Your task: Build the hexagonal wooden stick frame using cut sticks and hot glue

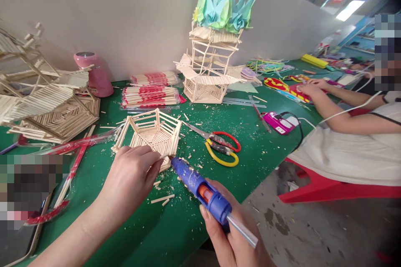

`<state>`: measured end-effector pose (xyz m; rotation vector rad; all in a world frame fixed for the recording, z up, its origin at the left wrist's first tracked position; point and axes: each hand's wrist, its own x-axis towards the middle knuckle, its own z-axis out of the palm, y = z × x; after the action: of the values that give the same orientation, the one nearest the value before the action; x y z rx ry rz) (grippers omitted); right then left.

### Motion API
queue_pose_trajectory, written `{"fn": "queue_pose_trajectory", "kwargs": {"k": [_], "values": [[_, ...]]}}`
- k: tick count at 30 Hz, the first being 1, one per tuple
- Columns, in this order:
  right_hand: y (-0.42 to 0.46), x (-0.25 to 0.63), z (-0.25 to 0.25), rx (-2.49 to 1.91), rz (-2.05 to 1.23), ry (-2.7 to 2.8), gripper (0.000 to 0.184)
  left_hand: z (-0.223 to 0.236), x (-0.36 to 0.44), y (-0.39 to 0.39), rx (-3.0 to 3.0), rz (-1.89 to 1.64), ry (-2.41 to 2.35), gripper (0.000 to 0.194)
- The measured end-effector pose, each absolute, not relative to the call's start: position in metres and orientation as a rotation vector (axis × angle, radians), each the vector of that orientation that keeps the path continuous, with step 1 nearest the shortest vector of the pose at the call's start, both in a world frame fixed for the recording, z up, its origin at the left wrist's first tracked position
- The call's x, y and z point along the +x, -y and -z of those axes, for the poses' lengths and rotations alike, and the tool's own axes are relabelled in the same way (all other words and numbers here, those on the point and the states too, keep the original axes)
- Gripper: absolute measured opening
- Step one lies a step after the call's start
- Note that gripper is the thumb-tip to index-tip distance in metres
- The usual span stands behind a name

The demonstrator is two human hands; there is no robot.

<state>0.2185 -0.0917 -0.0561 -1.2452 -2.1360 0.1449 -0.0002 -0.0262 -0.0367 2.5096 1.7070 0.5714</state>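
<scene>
My left hand (130, 177) pinches a thin wooden stick (165, 155) at the near side of a small frame. That frame (175, 135) is built of pale sticks, with a slatted floor and low railings, and stands on the green table. My right hand (233, 229) is wrapped round a blue hot glue gun (188, 176). A clear glue stick (242, 230) pokes out of its rear. The gun's nozzle meets the stick's end, though I cannot tell if they touch. Scissors (223, 147) with red and yellow handles lie just right of the frame. My left hand hides the frame's near edge.
Packs of sticks (150, 96) lie by the wall. A stick tower (208, 79) with paper leaves stands behind, and a larger stick model (46, 108) at left beside a pink container (95, 75). Offcuts litter the table (200, 225). A co-worker's arms (332, 102) are at right.
</scene>
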Motion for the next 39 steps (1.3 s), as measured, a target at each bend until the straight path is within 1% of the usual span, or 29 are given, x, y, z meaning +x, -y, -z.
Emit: {"fn": "queue_pose_trajectory", "kwargs": {"k": [5,9,13,17,19,23,29,35,39], "values": [[0.089,0.22,0.054,-1.241,-0.166,2.136,0.042,0.037,0.0,0.026,2.501,-0.565,-1.715,0.036],[0.089,0.222,0.045,-1.289,-0.296,2.157,0.04,0.038,0.0,0.027,2.489,-0.566,-1.716,0.035],[0.089,0.232,0.035,-1.336,-0.42,2.097,0.032,0.036,0.001,0.028,2.488,-0.566,-1.723,0.035],[0.07,0.251,0.019,-1.441,-0.468,1.994,0.018,0.03,0.002,0.027,2.518,-0.555,-1.693,0.035],[0.048,0.257,0.006,-1.412,-0.585,2.009,0.019,0.029,0.002,0.027,2.518,-0.558,-1.685,0.035],[-0.01,0.258,-0.024,-1.24,-0.822,2.163,0.023,0.032,0.003,0.028,2.484,-0.609,-1.697,0.034],[-0.078,0.237,-0.058,-1.068,-1.273,2.479,0.016,0.034,0.002,0.03,2.452,-0.584,-1.694,0.032],[-0.101,0.209,-0.079,-1.068,-1.419,2.713,0.014,0.036,0.002,0.031,2.459,-0.638,-1.697,0.033],[-0.108,0.195,-0.085,-1.098,-1.492,2.893,0.014,0.035,0.001,0.03,2.485,-0.605,-1.681,0.035]]}}
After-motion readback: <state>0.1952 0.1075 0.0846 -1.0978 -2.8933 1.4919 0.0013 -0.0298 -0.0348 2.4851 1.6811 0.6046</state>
